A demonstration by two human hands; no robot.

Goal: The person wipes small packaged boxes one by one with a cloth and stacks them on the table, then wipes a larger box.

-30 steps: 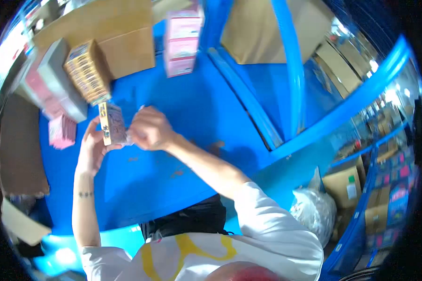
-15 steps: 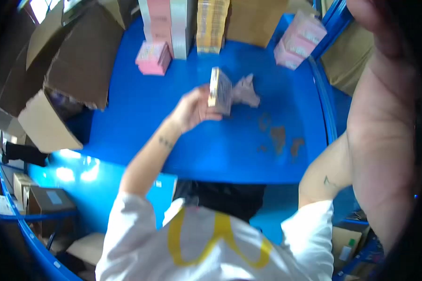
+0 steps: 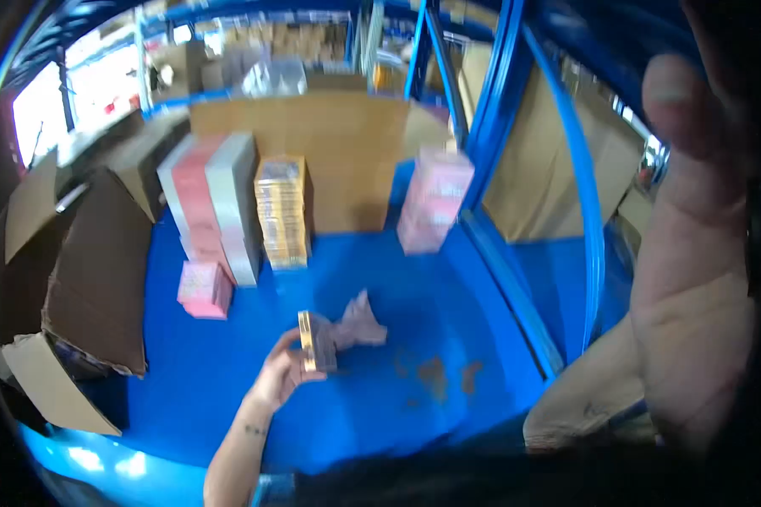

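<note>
My left hand point(image 3: 281, 373) is closed around a small flat box with a shiny gold edge point(image 3: 306, 342), held upright low over the blue tabletop point(image 3: 228, 422). Just right of the box lies a crumpled pale pink piece of paper point(image 3: 359, 323); whether the two touch I cannot tell. My right hand point(image 3: 693, 160) is raised very close to the camera at the right edge. Its thumb points up, while the other fingers are mostly lost in the dark border, so what they do is hidden.
Behind stand a stack of gold-edged boxes point(image 3: 283, 211), tall white and pink stacks point(image 3: 207, 194), a small pink stack point(image 3: 203, 289) and pink boxes point(image 3: 435, 198). Open cardboard cartons point(image 3: 97, 279) fill the left side. A blue metal frame point(image 3: 490, 110) rises at the right. Brown stains mark the tabletop.
The view has tilted up, so the shelves behind appear and the table sits lower in the picture. My left hand still holds the box; my right hand stays raised near the camera.
</note>
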